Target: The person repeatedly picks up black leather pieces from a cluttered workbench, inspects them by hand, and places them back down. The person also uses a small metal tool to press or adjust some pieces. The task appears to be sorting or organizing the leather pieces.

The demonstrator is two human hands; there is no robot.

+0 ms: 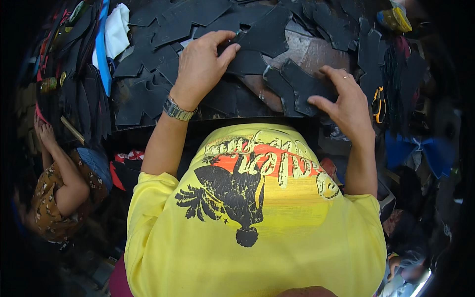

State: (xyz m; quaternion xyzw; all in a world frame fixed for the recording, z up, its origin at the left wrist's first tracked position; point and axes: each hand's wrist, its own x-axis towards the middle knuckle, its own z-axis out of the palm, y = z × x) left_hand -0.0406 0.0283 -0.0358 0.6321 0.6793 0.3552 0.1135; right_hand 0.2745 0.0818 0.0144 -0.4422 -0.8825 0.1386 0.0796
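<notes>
Hands apart on worktop [316,52]. Left hand [200,67] presses flat on black cut pieces [247,62]; right hand [349,101] pinches one black piece [304,89] at its edge. Orange-handled scissors [378,104] just right of right hand.

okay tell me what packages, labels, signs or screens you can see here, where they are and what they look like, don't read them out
No packages, signs or screens show.
Shirt print: on the person's yellow shirt below the bench; black winged figure, red-orange band, pale lettering.
Yellow roll: top right beyond the black cut pieces; too blurred to tell if labelled.
</notes>
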